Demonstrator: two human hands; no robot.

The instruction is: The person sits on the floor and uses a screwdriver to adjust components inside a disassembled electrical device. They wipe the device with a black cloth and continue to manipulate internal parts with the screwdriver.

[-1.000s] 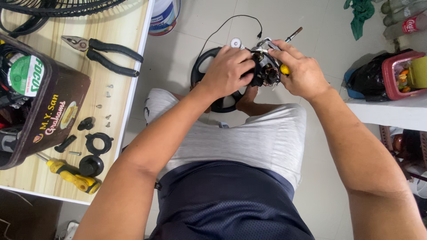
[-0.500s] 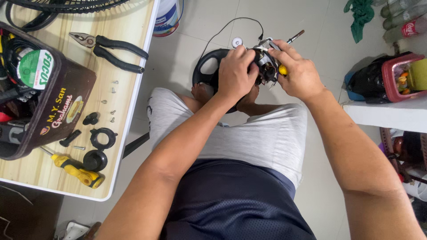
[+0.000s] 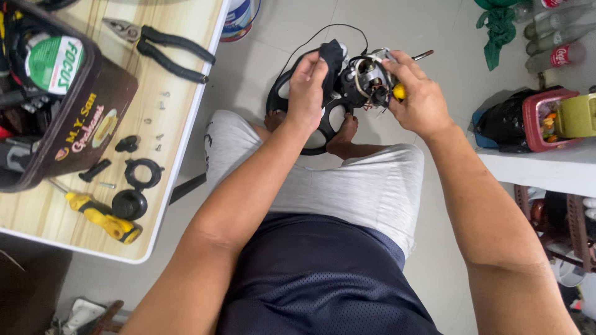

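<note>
1. Head view, centre top: left hand (image 3: 308, 87) is clenched around the black housing (image 3: 331, 59) of a small fan motor (image 3: 366, 79), held in the air above the knees, at about 12 o'clock from the lap. The motor's exposed windings and metal frame sit just to the 3 o'clock side of that hand.
2. Right hand (image 3: 422, 99) closes around a yellow-handled screwdriver (image 3: 400, 91); its fingers are curled on the handle, and a thin shaft end (image 3: 423, 56) pokes out toward 1 o'clock. The tip itself is hidden behind the motor, so I cannot tell which screw it meets.
3. To work well here, I judge the left grip should stay firm on the housing so the motor does not twist, while the right hand keeps the tool square to the screw.
4. A thin black cord (image 3: 310, 34) loops off toward 11 o'clock; keep it clear of the tool.
5. Below the motor, a black ring-shaped guard piece (image 3: 279, 93) hangs in front of the feet.
6. At 9 o'clock, the wooden table (image 3: 186, 149) carries pliers (image 3: 167, 46), a second yellow screwdriver (image 3: 102, 217), black round parts (image 3: 133, 189) and small loose screws (image 3: 158, 121), near its edge, where a knock could scatter them.
</note>
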